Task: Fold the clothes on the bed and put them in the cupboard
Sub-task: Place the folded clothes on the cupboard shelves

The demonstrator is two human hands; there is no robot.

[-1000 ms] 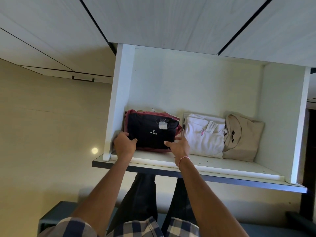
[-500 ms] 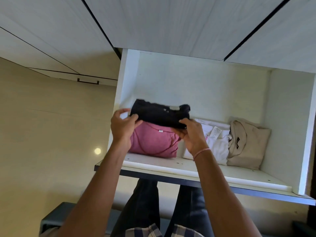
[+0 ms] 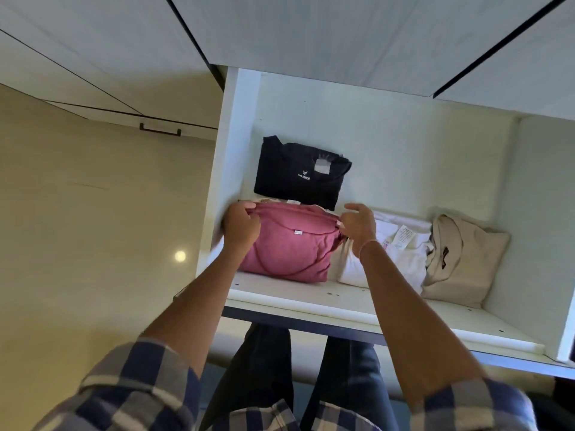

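The open cupboard shelf (image 3: pixel 342 303) holds a row of folded clothes. A folded black shirt (image 3: pixel 298 172) with a small white logo lies at the back left of the shelf, free of both hands. In front of it sits a folded pink garment (image 3: pixel 289 250). My left hand (image 3: pixel 241 227) grips the pink garment's upper left corner. My right hand (image 3: pixel 359 227) holds its right edge with curled fingers, thumb raised.
A folded white garment (image 3: pixel 401 253) and a beige one (image 3: pixel 460 259) lie to the right on the same shelf. The cupboard's left wall (image 3: pixel 230 169) stands close to my left hand. A dark handle (image 3: pixel 160 129) sits on a panel further left.
I lifted the black shirt off the pink garment and set it at the back of the shelf. Both hands have let it go and moved onto the pink garment.
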